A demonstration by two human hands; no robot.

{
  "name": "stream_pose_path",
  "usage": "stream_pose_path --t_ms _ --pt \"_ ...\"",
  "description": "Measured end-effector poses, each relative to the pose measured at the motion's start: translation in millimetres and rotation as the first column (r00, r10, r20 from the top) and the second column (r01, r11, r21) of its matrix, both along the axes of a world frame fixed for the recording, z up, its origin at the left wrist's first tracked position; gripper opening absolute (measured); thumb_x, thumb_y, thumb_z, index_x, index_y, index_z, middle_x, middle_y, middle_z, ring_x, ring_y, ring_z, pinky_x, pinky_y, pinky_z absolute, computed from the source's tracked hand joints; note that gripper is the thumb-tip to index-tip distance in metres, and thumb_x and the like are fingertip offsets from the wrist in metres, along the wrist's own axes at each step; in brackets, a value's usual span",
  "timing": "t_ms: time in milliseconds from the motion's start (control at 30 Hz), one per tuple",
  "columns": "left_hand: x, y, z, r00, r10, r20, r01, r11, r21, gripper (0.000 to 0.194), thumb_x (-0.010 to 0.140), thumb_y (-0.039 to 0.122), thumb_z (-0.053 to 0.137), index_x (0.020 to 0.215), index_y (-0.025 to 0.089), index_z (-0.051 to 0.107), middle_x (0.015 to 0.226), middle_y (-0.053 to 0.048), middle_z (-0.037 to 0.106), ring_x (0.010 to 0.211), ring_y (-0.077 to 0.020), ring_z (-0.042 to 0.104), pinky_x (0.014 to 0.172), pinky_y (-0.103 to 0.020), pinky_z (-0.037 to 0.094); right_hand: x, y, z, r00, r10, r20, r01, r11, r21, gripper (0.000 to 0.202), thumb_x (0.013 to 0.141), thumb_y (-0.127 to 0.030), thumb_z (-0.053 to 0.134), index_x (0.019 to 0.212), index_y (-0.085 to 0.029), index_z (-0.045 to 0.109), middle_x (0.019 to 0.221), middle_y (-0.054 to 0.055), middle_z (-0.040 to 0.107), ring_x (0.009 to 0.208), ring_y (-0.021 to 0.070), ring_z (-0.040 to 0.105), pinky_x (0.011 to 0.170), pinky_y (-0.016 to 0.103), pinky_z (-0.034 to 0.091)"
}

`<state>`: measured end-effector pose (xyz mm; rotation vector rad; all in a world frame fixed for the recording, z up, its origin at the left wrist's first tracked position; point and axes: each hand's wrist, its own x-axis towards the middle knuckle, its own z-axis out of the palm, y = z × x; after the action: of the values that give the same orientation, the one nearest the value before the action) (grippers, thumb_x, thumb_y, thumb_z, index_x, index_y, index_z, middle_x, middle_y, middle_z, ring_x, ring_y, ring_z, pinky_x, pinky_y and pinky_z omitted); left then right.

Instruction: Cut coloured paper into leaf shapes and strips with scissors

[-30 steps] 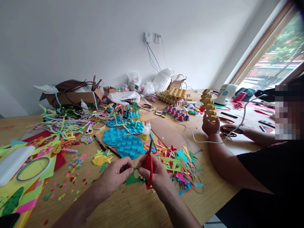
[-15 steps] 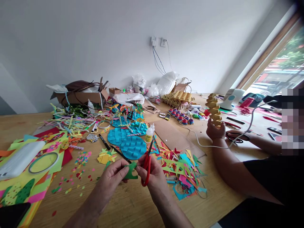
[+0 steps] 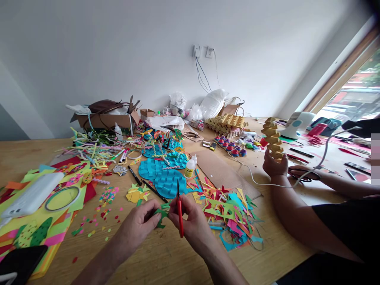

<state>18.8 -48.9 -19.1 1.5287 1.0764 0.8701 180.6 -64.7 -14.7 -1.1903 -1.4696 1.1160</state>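
Between the fingers of my left hand (image 3: 144,219) is a small cut piece of green paper (image 3: 161,219). My right hand (image 3: 190,217) holds red-handled scissors (image 3: 180,215), their dark blades pointing away from me, and its fingertips are at the green paper's right edge. Just beyond my hands lie a woven blue paper disc (image 3: 170,183) and a black pen (image 3: 154,190). A yellow paper fish (image 3: 135,194) rests left of the pen. Behind the scissors stands a white glue bottle (image 3: 190,168).
Colourful paper scraps (image 3: 231,213) are heaped right of my hands. Paper sheets with a white power bank (image 3: 34,194) and tape roll (image 3: 63,198) lie left. At right, a co-worker's hand (image 3: 275,164) holds an egg-carton strip (image 3: 272,136); a white cable (image 3: 267,185) crosses the table.
The scissors have turned more upright in my right hand, and the green paper has turned and tilted between my fingers. The whole view has shifted slightly, moving things rightward.
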Motion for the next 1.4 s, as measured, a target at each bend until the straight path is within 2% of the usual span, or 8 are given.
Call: stream_pose_path --t_ms 100,267,533,733,900,1000,1233,1400 --pt "3.6 -4.0 5.4 0.992 0.025 0.121 -0.017 0.997 -0.069 0.016 0.07 0.031 0.061 0.061 0.019 0.057 0.055 0.004 0.048 0.055 -0.0126 0.045 0.051 -0.02 0.036 -4.9 0.5 -6.2 0.998 -0.011 -0.056 0.011 1.0 -0.002 0.007 0.067 -0.017 0.058 0.073 -0.017 0.053 0.064 -0.003 0.052 0.059 0.011 0.047 0.056 0.021 0.039" --pt "9.6 -18.3 6.4 0.914 0.23 0.335 -0.147 0.956 -0.254 0.017 0.072 0.037 0.059 0.08 0.021 0.058 0.067 0.002 0.057 0.063 -0.0146 0.052 0.058 -0.024 0.042 -14.4 1.2 -20.9 0.966 -0.091 -0.24 0.087 0.996 -0.027 0.016 0.065 -0.027 0.063 0.075 -0.018 0.053 0.065 -0.002 0.053 0.058 0.0115 0.047 0.053 0.022 0.038" --pt "7.4 -20.4 -1.7 0.882 0.307 0.358 -0.238 0.945 -0.224 0.015 0.071 0.028 0.062 0.061 0.017 0.056 0.055 0.004 0.05 0.053 -0.011 0.044 0.052 -0.022 0.037 -30.6 0.9 -28.4 0.927 -0.1 -0.362 0.067 0.992 -0.103 0.024 0.065 -0.033 0.064 0.078 -0.018 0.051 0.064 -0.003 0.05 0.056 0.0104 0.044 0.052 0.021 0.036" --pt "-5.1 -15.4 3.2 0.851 0.315 0.42 -0.222 0.941 -0.257 0.01 0.072 0.023 0.06 0.064 0.017 0.058 0.058 0.003 0.056 0.058 -0.0118 0.049 0.056 -0.023 0.043 -21.1 -12.8 -19.4 0.995 0.091 -0.038 -0.093 0.994 -0.061 0.018 0.079 -0.034 0.049 0.072 -0.017 0.05 0.062 -0.003 0.046 0.059 0.0109 0.041 0.053 0.02 0.033" --pt "-13.1 -9.4 9.5 0.813 0.338 0.473 -0.254 0.939 -0.234 0.007 0.072 0.021 0.061 0.067 0.017 0.059 0.063 0.003 0.057 0.062 -0.012 0.051 0.057 -0.023 0.047 -16.0 -25.8 -28.7 0.96 0.151 0.236 -0.142 0.988 -0.053 0.026 0.082 -0.033 0.041 0.061 -0.017 0.042 0.055 -0.004 0.038 0.053 0.01 0.035 0.049 0.022 0.025" --pt "-12.4 -7.4 9.9 0.802 0.342 0.49 -0.25 0.937 -0.244 0.006 0.072 0.021 0.061 0.067 0.017 0.059 0.064 0.002 0.057 0.063 -0.0123 0.052 0.056 -0.023 0.047 -18.6 -29.4 -30.4 0.936 0.175 0.306 -0.167 0.984 -0.052 0.026 0.081 -0.033 0.04 0.06 -0.018 0.038 0.055 -0.004 0.036 0.054 0.01 0.034 0.049 0.022 0.023" --pt "-10.8 -10.3 6.9 0.814 0.341 0.47 -0.267 0.939 -0.217 0.005 0.074 0.021 0.059 0.07 0.018 0.059 0.066 0.002 0.057 0.064 -0.0125 0.052 0.059 -0.024 0.047 -25.0 -30.5 -27.9 0.971 0.188 0.15 -0.178 0.981 -0.077 0.023 0.079 -0.029 0.04 0.059 -0.018 0.039 0.054 -0.005 0.034 0.052 0.0095 0.033 0.048 0.021 0.024" --pt "-10.4 -13.1 7.5 0.882 0.316 0.349 -0.293 0.949 -0.117 0.01 0.074 0.023 0.058 0.067 0.017 0.06 0.063 0.002 0.058 0.064 -0.0125 0.051 0.06 -0.022 0.044 -17.3 -21.1 -26.9 0.987 0.015 -0.159 -0.028 0.996 -0.083 0.017 0.072 -0.033 0.055 0.073 -0.017 0.051 0.065 -0.002 0.047 0.06 0.0115 0.041 0.055 0.022 0.033"
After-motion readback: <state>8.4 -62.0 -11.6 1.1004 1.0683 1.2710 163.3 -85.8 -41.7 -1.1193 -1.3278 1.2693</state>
